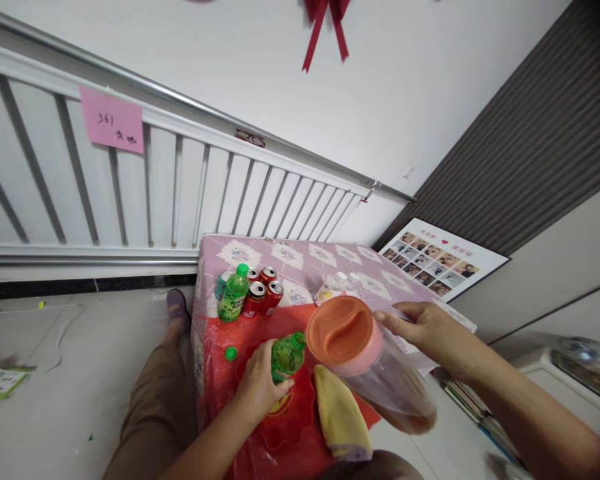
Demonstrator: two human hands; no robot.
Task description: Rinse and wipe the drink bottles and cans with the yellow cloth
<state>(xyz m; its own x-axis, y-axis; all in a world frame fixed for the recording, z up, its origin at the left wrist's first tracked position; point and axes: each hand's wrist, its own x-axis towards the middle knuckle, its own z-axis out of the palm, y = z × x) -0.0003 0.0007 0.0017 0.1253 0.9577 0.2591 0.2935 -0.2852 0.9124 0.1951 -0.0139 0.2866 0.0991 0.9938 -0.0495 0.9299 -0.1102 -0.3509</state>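
Note:
My left hand is wrapped around an uncapped green plastic bottle, tilted with its mouth up and to the right. My right hand grips the handle of a clear pitcher, which leans steeply. Its orange lid is close to the bottle's mouth; I cannot tell whether they touch. Some brownish liquid shows low in the pitcher. A loose green cap lies on the red covering left of my left hand. Beneath that hand is a red scalloped tray.
A capped green bottle stands beside several red cans at the table's left. Behind the pitcher are small clear bottles. A folded yellow cloth lies near the front edge. The patterned tablecloth meets a white radiator.

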